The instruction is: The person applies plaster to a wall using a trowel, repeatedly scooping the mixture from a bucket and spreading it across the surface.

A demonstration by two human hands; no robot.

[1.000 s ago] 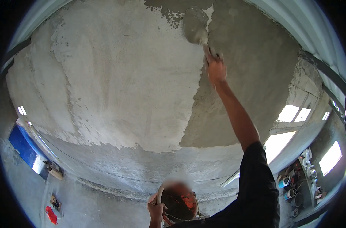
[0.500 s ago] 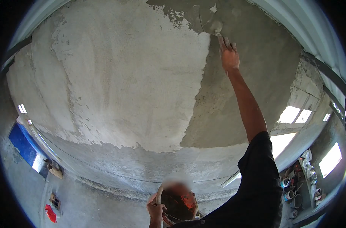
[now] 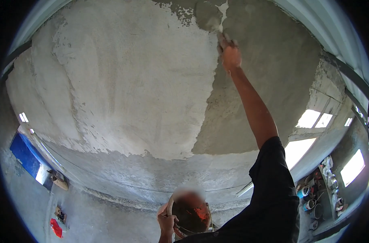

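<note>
My right hand (image 3: 231,56) is stretched up against the wall, its fingers closed round the handle end of a trowel (image 3: 212,22). The trowel's blade is blurred and hard to make out. Around it lies darker, wet-looking plaster (image 3: 269,65), which meets the paler dry wall (image 3: 140,81) along a ragged edge. Low in the view, my left hand (image 3: 167,220) grips the pale curved rim of a round container (image 3: 190,214) with dark and orange-red patches inside. Part of that container is blurred.
Buckets (image 3: 309,205) and a shelf with bags (image 3: 329,178) stand at the lower right. A blue panel (image 3: 25,150) is at the left, with a red object (image 3: 55,228) on the floor below. Bright windows (image 3: 300,152) show at the right.
My right hand and the trowel have moved left along the wall, up to the ragged plaster edge. The left hand and the container have hardly moved.
</note>
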